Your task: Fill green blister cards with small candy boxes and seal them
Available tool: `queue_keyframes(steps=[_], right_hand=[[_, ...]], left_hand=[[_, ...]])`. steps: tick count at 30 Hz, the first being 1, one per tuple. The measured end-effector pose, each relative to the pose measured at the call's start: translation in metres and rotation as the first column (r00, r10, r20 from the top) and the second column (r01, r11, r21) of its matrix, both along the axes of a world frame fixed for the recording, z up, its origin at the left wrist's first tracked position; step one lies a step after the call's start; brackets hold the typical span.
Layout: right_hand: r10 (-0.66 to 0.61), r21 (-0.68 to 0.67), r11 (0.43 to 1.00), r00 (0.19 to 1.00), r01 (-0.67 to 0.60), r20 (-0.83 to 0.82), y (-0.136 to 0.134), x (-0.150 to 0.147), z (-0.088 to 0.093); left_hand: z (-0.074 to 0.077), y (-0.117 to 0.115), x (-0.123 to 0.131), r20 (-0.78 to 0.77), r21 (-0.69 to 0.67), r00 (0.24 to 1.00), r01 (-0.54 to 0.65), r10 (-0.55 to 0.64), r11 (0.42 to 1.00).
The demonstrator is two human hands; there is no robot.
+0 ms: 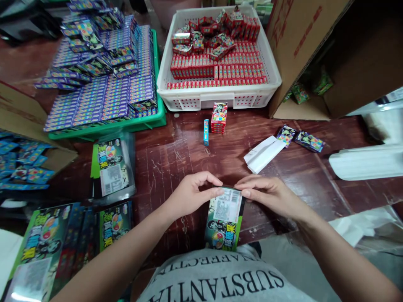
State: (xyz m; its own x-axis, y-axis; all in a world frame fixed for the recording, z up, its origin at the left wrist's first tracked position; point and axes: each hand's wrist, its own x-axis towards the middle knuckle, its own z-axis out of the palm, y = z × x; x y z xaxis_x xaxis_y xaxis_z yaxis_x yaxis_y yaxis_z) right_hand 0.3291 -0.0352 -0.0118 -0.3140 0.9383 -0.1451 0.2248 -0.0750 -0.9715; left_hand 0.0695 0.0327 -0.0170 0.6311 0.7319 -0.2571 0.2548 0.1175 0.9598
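Note:
A flat green-and-black printed candy packet (222, 224) with a white label stands upside down to me at the table's near edge, against my shirt. My left hand (197, 193) pinches its far left corner between thumb and fingers. At the far right corner, my right hand (267, 193) pinches the same edge. Beyond the hands, a short stack of red candy boxes (219, 117) stands beside one narrow blue box (206, 132). To the right lie a folded white paper (263, 154) and two purple boxes (309, 141).
A white crate (217, 98) of red boxes stands at the back, with a green tray (107, 130) of purple boxes to its left. Printed packets (110, 167) lie at left near a carton (63, 158) of blue boxes. Another open carton (302, 42) rises at right.

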Motion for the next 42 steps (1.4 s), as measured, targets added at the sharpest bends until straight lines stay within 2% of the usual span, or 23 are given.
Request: queue_keyframes(steps=[3, 5, 6, 7, 10, 13, 15, 20, 24, 25, 27, 29, 31, 33, 36, 39, 42], right_hand=[[0.043, 0.255, 0.96, 0.964, -0.112, 0.263, 0.026, 0.026, 0.01], [-0.012, 0.4, 0.894, 0.884, -0.199, 0.468, 0.058, 0.048, 0.013], [-0.009, 0.422, 0.866, 0.833, -0.27, 0.554, 0.076, 0.058, 0.013], [0.028, 0.409, 0.841, 0.783, -0.355, 0.621, 0.093, 0.066, 0.011], [0.261, 0.25, 0.771, 0.648, -0.586, 0.716, 0.134, 0.078, 0.002], [0.415, 0.139, 0.717, 0.578, -0.684, 0.703, 0.15, 0.076, -0.007], [0.434, 0.131, 0.72, 0.589, -0.682, 0.681, 0.15, 0.074, -0.011], [0.452, 0.179, 0.784, 0.745, -0.594, 0.491, 0.141, 0.081, -0.019], [0.431, 0.154, 0.854, 0.842, -0.496, 0.324, 0.134, 0.094, -0.018], [0.378, 0.157, 0.89, 0.886, -0.428, 0.27, 0.131, 0.097, -0.015], [0.179, 0.188, 0.96, 0.973, -0.205, 0.147, 0.124, 0.103, -0.006], [-0.045, 0.2, 0.979, 0.998, 0.036, 0.041, 0.113, 0.104, 0.005], [-0.121, 0.139, 0.983, 0.993, 0.122, -0.014, 0.097, 0.098, 0.016], [-0.073, 0.031, 0.997, 0.996, 0.074, -0.057, 0.079, 0.085, 0.026], [0.059, -0.123, 0.989, 0.988, -0.076, -0.14, 0.057, 0.057, 0.033], [0.16, -0.212, 0.957, 0.971, -0.196, -0.178, 0.047, 0.034, 0.028], [0.183, -0.215, 0.954, 0.973, -0.21, -0.137, 0.046, 0.022, 0.021]], left_hand=[[-0.002, 0.004, 0.013, -0.049, 0.114, 0.995, 0.089, -0.084, 0.989], [0.001, 0.008, 0.028, -0.07, 0.208, 0.984, 0.177, -0.165, 0.962], [0.002, 0.01, 0.037, -0.08, 0.251, 0.975, 0.219, -0.206, 0.943], [0.004, 0.011, 0.046, -0.092, 0.289, 0.966, 0.26, -0.243, 0.921], [0.003, 0.014, 0.071, -0.141, 0.363, 0.931, 0.364, -0.336, 0.858], [-0.006, 0.017, 0.087, -0.185, 0.395, 0.908, 0.418, -0.375, 0.818], [-0.013, 0.02, 0.092, -0.216, 0.396, 0.901, 0.434, -0.377, 0.809], [-0.022, 0.026, 0.093, -0.233, 0.375, 0.899, 0.435, -0.371, 0.818], [-0.024, 0.027, 0.092, -0.234, 0.365, 0.9, 0.432, -0.367, 0.825], [-0.024, 0.027, 0.092, -0.243, 0.359, 0.899, 0.432, -0.365, 0.827], [-0.02, 0.024, 0.091, -0.255, 0.354, 0.903, 0.42, -0.346, 0.836], [-0.013, 0.018, 0.085, -0.249, 0.361, 0.923, 0.371, -0.295, 0.856], [-0.003, 0.012, 0.075, -0.23, 0.368, 0.95, 0.288, -0.213, 0.884], [0.005, 0.005, 0.063, -0.219, 0.357, 0.965, 0.214, -0.141, 0.909], [0.01, 0.0, 0.049, -0.217, 0.289, 0.971, 0.165, -0.104, 0.943], [0.008, -0.002, 0.044, -0.194, 0.218, 0.975, 0.149, -0.106, 0.965], [0.006, -0.004, 0.045, -0.162, 0.189, 0.981, 0.136, -0.106, 0.972]])
